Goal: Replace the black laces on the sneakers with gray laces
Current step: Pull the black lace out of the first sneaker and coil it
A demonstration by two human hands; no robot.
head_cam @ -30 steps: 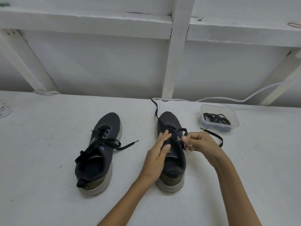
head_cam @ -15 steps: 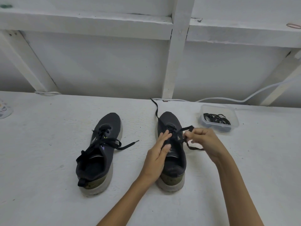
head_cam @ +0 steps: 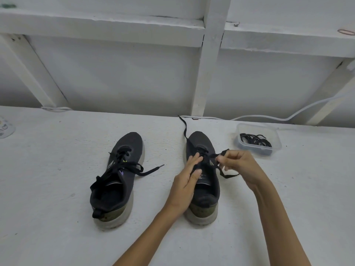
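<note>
1. Fingers (head_cam: 223,160) of the right hand (head_cam: 240,167) were curled, and the fingertips pinched a black lace (head_cam: 230,176) just off the right side of a sneaker (head_cam: 206,196). The lace's loose end drooped below those fingers onto the white table (head_cam: 57,189).
2. Left hand (head_cam: 184,181) fingers were straight and held close together. Their tips pressed on the laced front of the same sneaker, just left of the pinching fingers, and the thumb lay along the tongue.
3. From beside the left fingertips, the lace's other end ran away past the toe toward the back wall.
4. Well to the left of both hands stood a second sneaker (head_cam: 117,175), toe pointing away. Its black lace was loosened, and one end (head_cam: 151,170) trailed across the table toward the left hand.
5. Beyond the right fingers and a little to their right sat a clear plastic tub (head_cam: 277,139). It held a bundle of dark laces (head_cam: 255,140); whether they were gray or black could not be told.
6. Farther back from the fingers, a white cable (head_cam: 269,117) ran along the table's far edge.
</note>
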